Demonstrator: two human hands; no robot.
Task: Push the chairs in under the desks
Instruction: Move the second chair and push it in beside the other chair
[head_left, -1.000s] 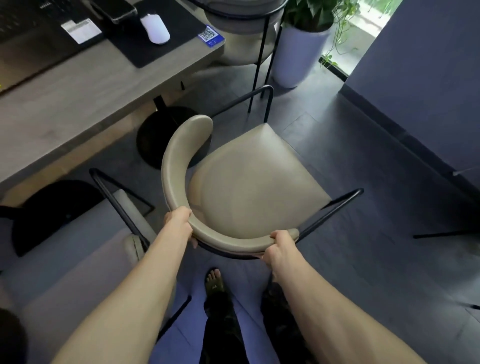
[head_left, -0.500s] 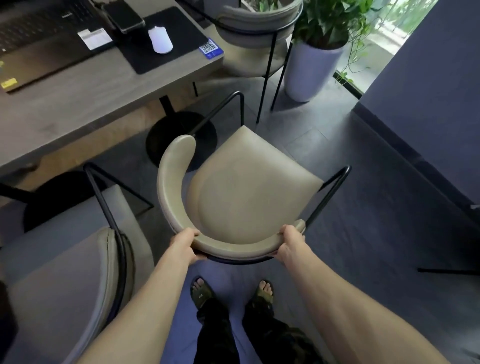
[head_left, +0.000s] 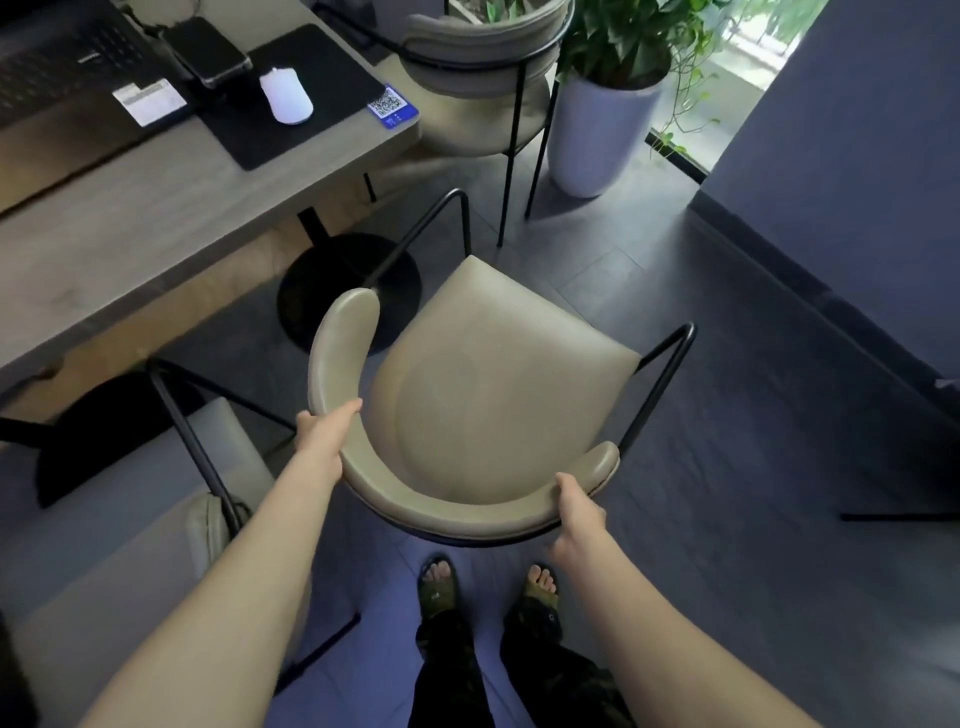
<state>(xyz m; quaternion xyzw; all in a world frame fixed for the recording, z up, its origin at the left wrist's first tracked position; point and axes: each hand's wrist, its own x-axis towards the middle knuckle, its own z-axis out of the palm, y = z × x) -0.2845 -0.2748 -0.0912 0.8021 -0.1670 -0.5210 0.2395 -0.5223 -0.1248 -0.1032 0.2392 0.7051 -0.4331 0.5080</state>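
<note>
Grey-tiled office floor. Left hand (head_left: 324, 441) and right hand (head_left: 576, 514), grips closed on beige chair's backrest (head_left: 441, 506), spread wide to steer seat toward surface (head_left: 156, 208) ahead-left.

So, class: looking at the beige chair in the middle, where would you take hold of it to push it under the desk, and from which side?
Grip the curved backrest, standing behind the chair, one hand on each side of the arc. The rail wraps round the seat's rear and faces the person, while the seat front points towards the desk. The left hand and right hand sit there now, apparently suited to a straight, even push.
</note>
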